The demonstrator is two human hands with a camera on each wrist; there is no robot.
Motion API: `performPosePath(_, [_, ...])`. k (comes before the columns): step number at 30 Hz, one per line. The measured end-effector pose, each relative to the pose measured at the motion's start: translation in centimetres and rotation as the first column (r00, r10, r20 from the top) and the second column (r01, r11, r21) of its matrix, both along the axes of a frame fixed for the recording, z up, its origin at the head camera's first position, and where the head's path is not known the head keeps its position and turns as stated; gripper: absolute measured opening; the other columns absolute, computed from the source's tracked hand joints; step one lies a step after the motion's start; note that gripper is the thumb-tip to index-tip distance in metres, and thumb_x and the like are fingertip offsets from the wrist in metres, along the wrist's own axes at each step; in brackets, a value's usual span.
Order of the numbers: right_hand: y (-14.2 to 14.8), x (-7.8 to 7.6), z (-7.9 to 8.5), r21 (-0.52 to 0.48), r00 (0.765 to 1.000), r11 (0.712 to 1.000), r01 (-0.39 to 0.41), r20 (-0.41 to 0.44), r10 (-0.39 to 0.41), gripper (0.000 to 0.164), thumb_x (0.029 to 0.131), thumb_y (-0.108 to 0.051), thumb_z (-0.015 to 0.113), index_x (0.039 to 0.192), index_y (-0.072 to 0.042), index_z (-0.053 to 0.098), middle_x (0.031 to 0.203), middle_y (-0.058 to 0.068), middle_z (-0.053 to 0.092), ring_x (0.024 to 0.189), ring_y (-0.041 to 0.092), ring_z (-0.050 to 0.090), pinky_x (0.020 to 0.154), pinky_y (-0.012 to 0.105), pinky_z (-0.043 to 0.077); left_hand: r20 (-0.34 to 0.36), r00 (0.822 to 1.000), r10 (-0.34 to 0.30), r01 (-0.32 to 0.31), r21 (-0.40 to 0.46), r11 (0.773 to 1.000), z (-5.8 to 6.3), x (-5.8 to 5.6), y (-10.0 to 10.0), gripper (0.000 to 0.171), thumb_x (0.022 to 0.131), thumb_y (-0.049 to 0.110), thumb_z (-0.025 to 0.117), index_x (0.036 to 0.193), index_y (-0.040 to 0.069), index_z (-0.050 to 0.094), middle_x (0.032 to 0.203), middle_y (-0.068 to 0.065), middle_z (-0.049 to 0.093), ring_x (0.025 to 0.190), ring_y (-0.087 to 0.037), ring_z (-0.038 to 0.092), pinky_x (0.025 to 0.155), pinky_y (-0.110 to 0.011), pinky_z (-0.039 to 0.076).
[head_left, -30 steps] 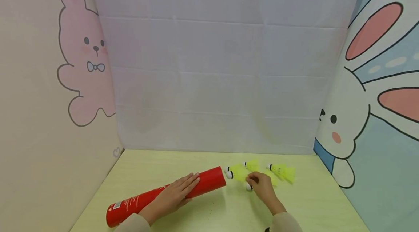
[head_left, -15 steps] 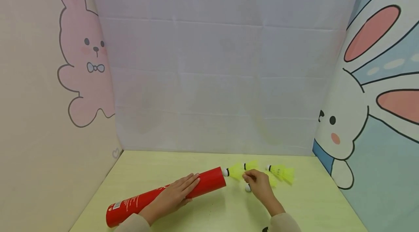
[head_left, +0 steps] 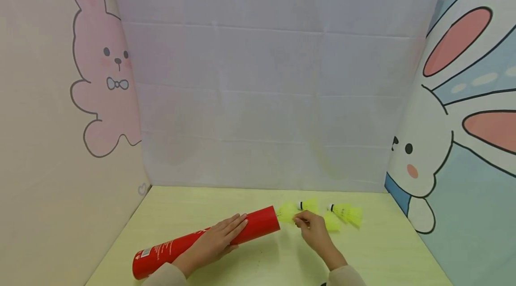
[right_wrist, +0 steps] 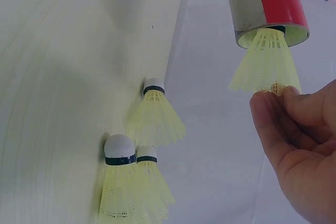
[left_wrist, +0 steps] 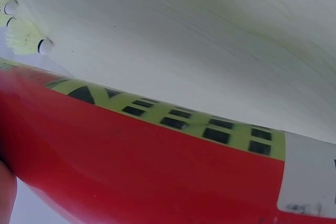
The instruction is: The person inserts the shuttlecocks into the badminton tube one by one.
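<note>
My left hand [head_left: 219,236] lies over a red shuttlecock tube [head_left: 263,223] and grips it, fingers across the top and thumb on the near side. The tube slants, its mouth facing right. My right hand [head_left: 316,232] pinches the skirt rim of a yellow shuttlecock [right_wrist: 266,59] between thumb and fingertips. In the right wrist view, the cork end of that shuttlecock is inside the tube mouth, its black band just showing and its skirt outside. The left wrist view is mostly filled by the tube's red side [left_wrist: 157,166] and a yellow-black strip [left_wrist: 178,121].
More yellow shuttlecocks with white corks lie on the pale tabletop [head_left: 387,245] beyond my right hand: one at the back [head_left: 309,205], one further right [head_left: 348,213], and one partly hidden by the hand [head_left: 332,222]. Walls with rabbit drawings [head_left: 105,97] enclose the table.
My right hand has moved left, carrying the shuttlecock from near the others to the tube, and its cork has gone into the mouth. The left hand and tube have hardly moved.
</note>
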State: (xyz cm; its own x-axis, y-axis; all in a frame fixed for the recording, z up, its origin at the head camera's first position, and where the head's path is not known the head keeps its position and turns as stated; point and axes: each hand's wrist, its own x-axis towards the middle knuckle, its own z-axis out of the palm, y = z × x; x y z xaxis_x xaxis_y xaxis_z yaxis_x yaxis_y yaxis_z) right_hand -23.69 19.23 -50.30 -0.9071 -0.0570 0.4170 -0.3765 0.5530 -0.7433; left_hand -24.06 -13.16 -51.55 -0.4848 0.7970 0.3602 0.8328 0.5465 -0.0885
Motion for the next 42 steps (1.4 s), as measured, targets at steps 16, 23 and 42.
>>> performPosePath(16, [-0.9, -0.1, -0.6, -0.042, 0.999, 0.998, -0.043, -0.011, 0.042, 0.004, 0.086, -0.009, 0.071, 0.088, -0.006, 0.073, 0.083, 0.003, 0.071, 0.075, 0.017, 0.068, 0.064, 0.019, 0.055, -0.009, 1.000, 0.004, -0.004, -0.021, 1.000, -0.4, -0.1, 0.2, 0.085, 0.087, 0.028, 0.072, 0.154, 0.012, 0.022, 0.156, -0.005, 0.030, 0.137, -0.023, 0.039, 0.099, -0.037, 0.047])
performPosePath(23, [-1.4, 0.1, -0.6, -0.085, 0.998, 0.994, -0.063, 0.022, 0.065, 0.006, 0.087, -0.008, 0.070, 0.091, -0.005, 0.073, 0.085, 0.006, 0.072, 0.077, 0.017, 0.069, 0.065, 0.020, 0.056, 0.001, 1.000, -0.001, 0.002, -0.019, 1.000, -0.4, -0.2, 0.3, 0.087, 0.085, 0.026, 0.074, 0.154, 0.012, 0.022, 0.156, -0.004, 0.030, 0.137, -0.024, 0.038, 0.100, -0.037, 0.046])
performPosePath(42, [-2.6, 0.1, -0.9, -0.064, 0.990, 0.988, -0.138, -0.011, 0.138, 0.005, 0.087, -0.004, 0.069, 0.089, -0.004, 0.073, 0.085, 0.007, 0.072, 0.077, 0.016, 0.069, 0.065, 0.020, 0.056, 0.019, 1.000, -0.018, 0.018, -0.007, 1.000, -0.5, -0.2, 0.2, 0.087, 0.085, 0.025, 0.074, 0.153, 0.011, 0.024, 0.155, -0.005, 0.032, 0.136, -0.025, 0.040, 0.098, -0.038, 0.048])
